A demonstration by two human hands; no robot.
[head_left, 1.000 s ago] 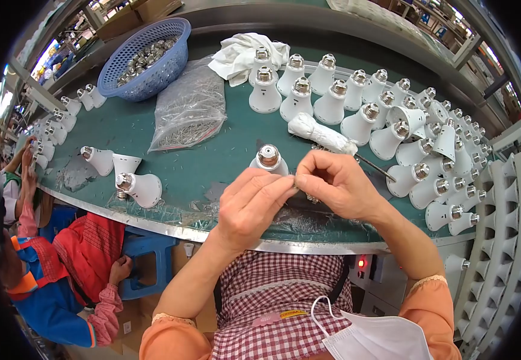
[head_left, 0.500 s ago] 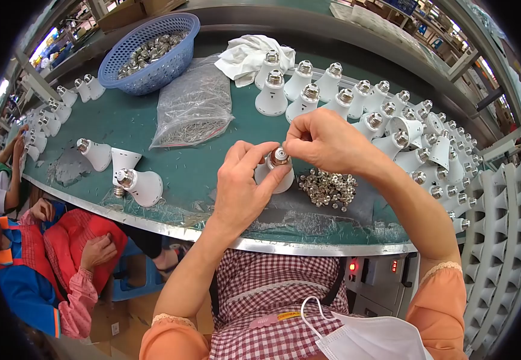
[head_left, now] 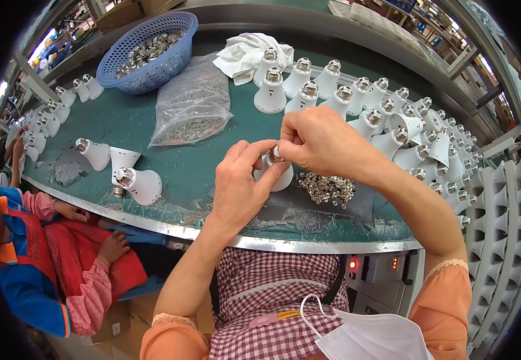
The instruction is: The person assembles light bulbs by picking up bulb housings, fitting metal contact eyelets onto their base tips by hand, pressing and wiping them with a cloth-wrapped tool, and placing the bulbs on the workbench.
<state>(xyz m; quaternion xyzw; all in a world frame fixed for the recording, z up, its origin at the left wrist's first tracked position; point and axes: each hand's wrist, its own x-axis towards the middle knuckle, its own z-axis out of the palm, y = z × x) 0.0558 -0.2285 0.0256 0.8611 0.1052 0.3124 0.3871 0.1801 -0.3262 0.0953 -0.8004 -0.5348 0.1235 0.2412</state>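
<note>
A white bulb housing (head_left: 281, 178) stands upright in front of me, its metal cap at the top. My left hand (head_left: 239, 180) has thumb and fingers round the cap's sides, closed on the housing. The fingers of my right hand (head_left: 314, 141) are pinched at the top of the cap; whatever they hold is hidden. Just right of the housing lies a pile of small metal pieces (head_left: 326, 189). Beyond my hands, more white housings (head_left: 270, 93) stand with metal caps up.
A blue basket (head_left: 146, 54) of metal caps sits at the back left, beside a clear bag of pins (head_left: 191, 108) and a white cloth (head_left: 251, 55). Loose housings (head_left: 143, 186) lie at left. A co-worker (head_left: 62, 258) sits at far left. White racks (head_left: 500, 240) stand at right.
My hands have moved from a pinch together before the housing up to its cap, the left round it and the right on top. The small metal pile is uncovered. The co-worker's hands have shifted.
</note>
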